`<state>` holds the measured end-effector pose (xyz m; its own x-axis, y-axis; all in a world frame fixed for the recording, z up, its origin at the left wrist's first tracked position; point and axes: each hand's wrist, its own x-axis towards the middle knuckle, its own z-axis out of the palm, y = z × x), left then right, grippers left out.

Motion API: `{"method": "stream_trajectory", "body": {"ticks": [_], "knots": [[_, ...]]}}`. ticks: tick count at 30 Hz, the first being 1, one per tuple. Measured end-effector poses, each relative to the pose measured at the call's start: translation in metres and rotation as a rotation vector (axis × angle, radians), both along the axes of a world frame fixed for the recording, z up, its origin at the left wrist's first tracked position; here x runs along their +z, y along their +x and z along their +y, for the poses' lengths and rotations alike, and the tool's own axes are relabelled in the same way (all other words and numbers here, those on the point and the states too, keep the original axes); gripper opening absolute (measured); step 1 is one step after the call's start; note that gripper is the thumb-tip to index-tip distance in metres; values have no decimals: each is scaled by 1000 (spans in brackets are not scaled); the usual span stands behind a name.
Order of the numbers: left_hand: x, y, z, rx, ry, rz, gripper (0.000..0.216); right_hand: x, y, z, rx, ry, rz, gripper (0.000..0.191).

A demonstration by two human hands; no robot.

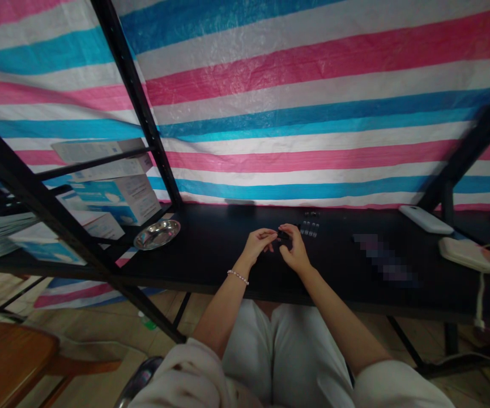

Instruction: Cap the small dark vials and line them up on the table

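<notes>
Both my hands meet above the black table, near its middle. Between them is a small dark object, too small and too much covered by fingers to name. My right hand curls its thumb and fingers around it. My left hand is pinched at its left side; whatever sits between those fingertips is too small to make out. Just beyond my right hand lie several small clear pieces in short rows, with a few tiny bits behind them.
A round metal dish stands at the left by the black rack post. Stacked boxes fill the left shelf. At the right lie a blurred-out flat object, a white case and a white block with a cable.
</notes>
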<state>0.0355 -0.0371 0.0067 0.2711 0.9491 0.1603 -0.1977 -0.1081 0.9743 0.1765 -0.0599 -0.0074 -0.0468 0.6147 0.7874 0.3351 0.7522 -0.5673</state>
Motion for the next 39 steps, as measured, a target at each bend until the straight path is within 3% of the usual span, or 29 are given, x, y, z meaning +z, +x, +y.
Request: {"method": "stream_trajectory", "body": {"ticks": [12,20,24,27,30,33,39], "knots": [[2,2,-4,-72,-63,-16,32,3,-4,-5,1,30,-106,56],[1,6,-8,-120,-44,17,35,9,-11,-12,84,50,-215,61],[2,6,-7,-57,-20,59,35,14,-9,-14,52,67,-219,62],[0,3,-1,102,11,69,32,12,-1,-10,-80,103,-75,55],[-3,1,7,240,18,193,24,7,8,-3,-260,119,110,48],[-3,2,17,269,60,401,17,4,14,2,-355,112,193,45],[2,5,37,131,137,717,12,5,14,3,-358,113,191,42]]}}
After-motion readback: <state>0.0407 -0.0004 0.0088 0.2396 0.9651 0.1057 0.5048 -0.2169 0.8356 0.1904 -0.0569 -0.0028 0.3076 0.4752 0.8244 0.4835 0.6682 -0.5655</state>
